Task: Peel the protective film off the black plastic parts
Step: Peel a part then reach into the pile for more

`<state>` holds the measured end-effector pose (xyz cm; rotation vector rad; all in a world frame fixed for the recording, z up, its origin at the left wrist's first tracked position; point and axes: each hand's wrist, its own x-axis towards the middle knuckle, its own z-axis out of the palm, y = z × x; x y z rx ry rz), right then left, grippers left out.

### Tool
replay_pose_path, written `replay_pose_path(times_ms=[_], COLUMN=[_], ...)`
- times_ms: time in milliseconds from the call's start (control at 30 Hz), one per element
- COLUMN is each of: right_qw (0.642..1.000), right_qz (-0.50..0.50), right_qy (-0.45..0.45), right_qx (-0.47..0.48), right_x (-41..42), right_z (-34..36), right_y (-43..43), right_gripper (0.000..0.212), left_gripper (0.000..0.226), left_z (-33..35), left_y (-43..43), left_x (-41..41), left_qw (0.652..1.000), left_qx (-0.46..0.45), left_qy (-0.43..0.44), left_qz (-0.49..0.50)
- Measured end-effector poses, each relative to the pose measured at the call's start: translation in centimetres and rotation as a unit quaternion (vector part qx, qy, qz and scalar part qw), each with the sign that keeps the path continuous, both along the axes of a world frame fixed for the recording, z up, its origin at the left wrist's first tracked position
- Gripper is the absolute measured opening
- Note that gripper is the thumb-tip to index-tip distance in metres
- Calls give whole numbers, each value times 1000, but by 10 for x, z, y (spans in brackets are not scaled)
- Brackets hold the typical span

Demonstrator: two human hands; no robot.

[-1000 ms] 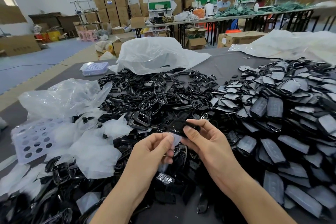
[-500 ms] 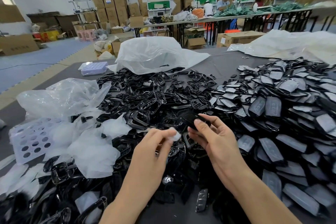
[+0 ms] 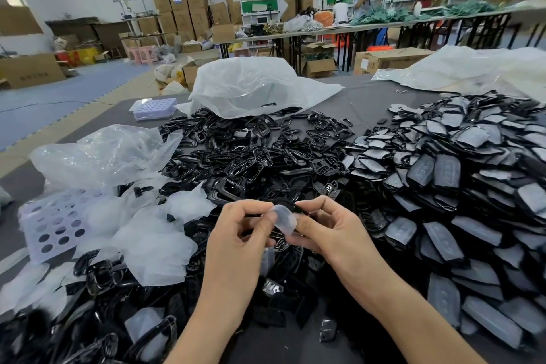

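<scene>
Step in hand: separating the film from one part. Judged from the lifted sheet, the peel is well along but not complete.

1. My right hand (image 3: 331, 233) holds the black part (image 3: 295, 207) just above the heaps at the middle of the table (image 3: 369, 100). Its fingers are curled round the part's edges. Most of the part is hidden behind the hand and the sheet.
2. My left hand (image 3: 242, 227) pinches the film (image 3: 285, 220) between thumb and forefinger; the other fingers are curled in. The clear sheet stands between the two hands. I cannot tell how much of it is bonded to the part.

Next move, as I judge it: draw the left hand away to the left while the right hand keeps the part fixed, pulling evenly so the thin sheet does not tear. Then drop the film on the loose scraps (image 3: 147, 242) to my left, put the part with the bare parts (image 3: 236, 154) ahead, and take a new piece from the covered pile (image 3: 449, 180) at my right.
</scene>
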<state>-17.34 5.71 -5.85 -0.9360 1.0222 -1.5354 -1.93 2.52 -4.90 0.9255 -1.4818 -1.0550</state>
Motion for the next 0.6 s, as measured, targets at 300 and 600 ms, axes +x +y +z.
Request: replay_pose_path(times_ms=[300, 600], right_qw=[999, 999], right_qz=[31, -34], right_qy=[-11, 16], right_qx=[-8, -22], right_x=[6, 7], right_z=[7, 9], right_y=[4, 5], right_gripper=[21, 12], left_gripper=[13, 12], left_z=[0, -2], left_y=[-4, -7], left_x=[2, 3], left_qw=[997, 987], left_qx=[46, 81], left_qy=[52, 104], left_qz=[-32, -90])
